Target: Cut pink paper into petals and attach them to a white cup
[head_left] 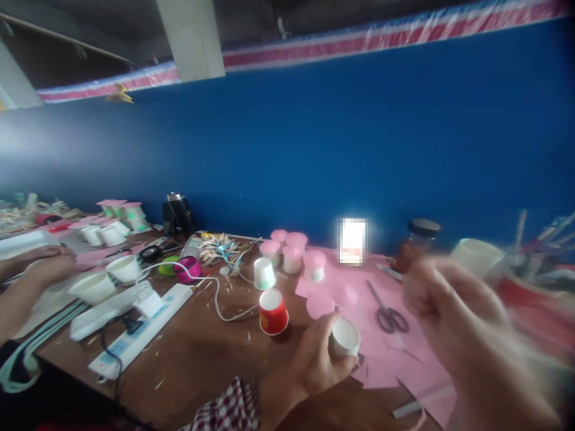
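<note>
My left hand (314, 359) is wrapped around a small white paper cup (345, 336) that rests on the brown table near its front edge, beside pink paper sheets (386, 353). My right hand (453, 317) is raised at the right and smeared by motion; its fingers do not show clearly. A red paper cup (273, 312) stands upside down just left of my left hand. Grey scissors (387, 311) lie on the pink paper between my two hands.
Pink-topped cups (291, 251) and a white cup (264, 274) stand mid-table. A glass jar (413, 245) with a black lid sits at the back right. A white power strip (139, 326) with cables lies at the left. Another person's hands (40, 269) work at far left.
</note>
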The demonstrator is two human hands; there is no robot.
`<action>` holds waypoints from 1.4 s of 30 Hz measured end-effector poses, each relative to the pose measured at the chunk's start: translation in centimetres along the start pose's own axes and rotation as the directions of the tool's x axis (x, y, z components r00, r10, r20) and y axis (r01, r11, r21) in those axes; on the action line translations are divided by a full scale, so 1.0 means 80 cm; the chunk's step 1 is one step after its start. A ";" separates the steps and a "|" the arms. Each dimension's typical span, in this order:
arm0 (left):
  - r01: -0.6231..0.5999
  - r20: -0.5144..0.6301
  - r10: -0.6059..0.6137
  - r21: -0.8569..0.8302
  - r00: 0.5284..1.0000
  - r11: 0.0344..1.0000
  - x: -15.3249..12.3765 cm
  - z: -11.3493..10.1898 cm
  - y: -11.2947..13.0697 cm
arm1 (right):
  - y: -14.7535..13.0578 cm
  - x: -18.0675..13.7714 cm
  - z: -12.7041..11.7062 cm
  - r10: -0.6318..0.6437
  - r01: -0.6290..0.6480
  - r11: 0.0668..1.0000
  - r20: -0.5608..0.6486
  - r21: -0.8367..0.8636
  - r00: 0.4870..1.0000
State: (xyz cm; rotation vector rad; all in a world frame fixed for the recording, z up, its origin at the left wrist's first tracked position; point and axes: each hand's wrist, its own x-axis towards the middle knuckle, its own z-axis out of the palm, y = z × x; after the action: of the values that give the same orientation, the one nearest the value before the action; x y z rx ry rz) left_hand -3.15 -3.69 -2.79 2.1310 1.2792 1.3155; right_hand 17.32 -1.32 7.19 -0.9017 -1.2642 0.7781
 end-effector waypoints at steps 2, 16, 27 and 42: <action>-0.040 0.003 0.040 -0.008 0.999 0.999 -0.001 0.001 -0.002 | -0.021 0.032 0.027 0.073 -0.071 0.990 -0.016 0.121 0.997; 0.089 0.017 -0.089 -0.026 0.996 0.996 0.006 -0.002 -0.006 | 0.091 0.005 0.044 0.325 -0.320 0.910 -0.025 -0.265 0.945; 0.138 0.021 -0.136 -0.088 0.990 0.987 0.007 0.001 -0.008 | 0.087 0.049 -0.033 0.344 0.119 0.255 0.205 -0.959 0.916; 0.065 0.000 -0.065 -0.045 0.998 0.997 0.006 -0.001 -0.003 | 0.106 0.021 -0.036 0.483 0.079 0.159 0.148 -0.984 0.863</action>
State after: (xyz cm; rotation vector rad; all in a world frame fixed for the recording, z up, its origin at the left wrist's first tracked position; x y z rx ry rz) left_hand -3.26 -3.13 -2.65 2.0403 1.2962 1.3075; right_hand 20.40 3.63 0.22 -2.1304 -2.1632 0.2272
